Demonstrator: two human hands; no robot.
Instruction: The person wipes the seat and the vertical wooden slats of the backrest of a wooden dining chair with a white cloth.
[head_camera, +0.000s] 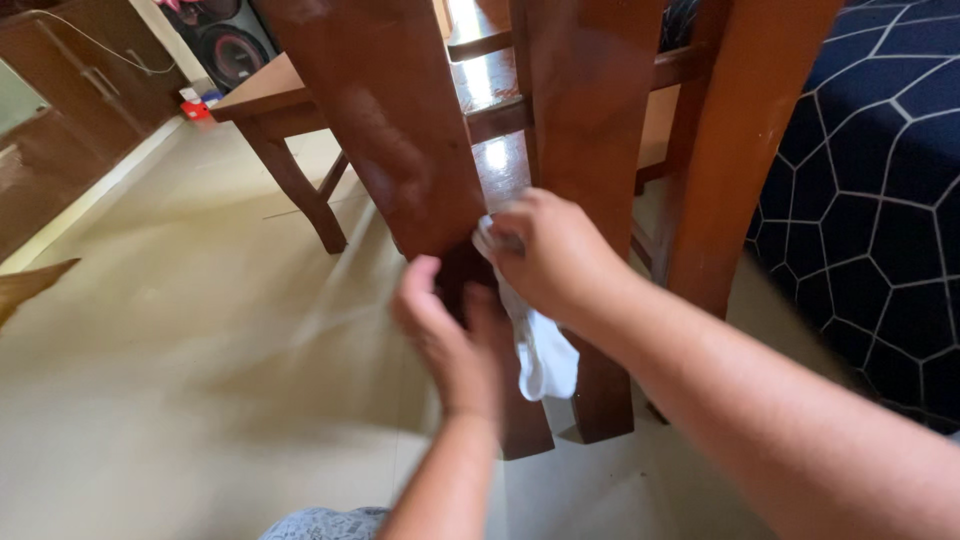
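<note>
A dark brown wooden chair leg (400, 130) rises from the floor in the middle of the view. My left hand (450, 335) wraps its fingers around the lower part of that leg. My right hand (555, 255) presses a white cloth (540, 355) against the leg's inner side, and the cloth's loose end hangs below the hand. A second wooden leg (590, 110) stands just behind the cloth.
A third wooden post (740, 140) stands to the right, beside dark blue fabric with a white line pattern (880, 190). A low wooden table (270, 110), a black speaker (225, 40) and brown cabinets (60, 90) lie at the far left. The floor is pale cream tile (190, 380).
</note>
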